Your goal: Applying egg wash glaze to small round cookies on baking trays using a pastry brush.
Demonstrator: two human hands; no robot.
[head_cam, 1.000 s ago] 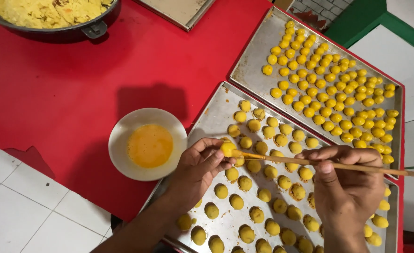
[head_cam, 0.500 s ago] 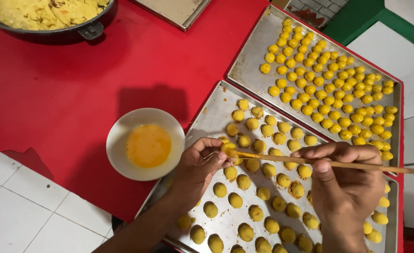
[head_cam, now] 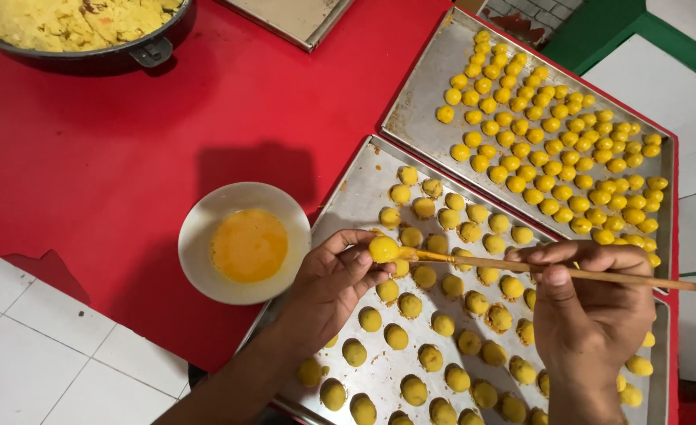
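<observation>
My left hand [head_cam: 334, 282] pinches a dough ball [head_cam: 383, 249]; my right hand [head_cam: 592, 311] grips the brush [head_cam: 552, 270], lying left-right, bristles touching the ball's right side.

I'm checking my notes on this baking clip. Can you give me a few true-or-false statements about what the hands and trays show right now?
1. The left hand holds a dough ball. True.
2. The right hand holds a metal spoon. False: it holds a thin wooden brush whose tip touches the ball.
3. The bowl holds yellow liquid. True.
4. The bowl sits on the near tray. False: it stands on the red cloth beside the tray.
5. The far tray is empty. False: it is filled with small yellow balls.
</observation>
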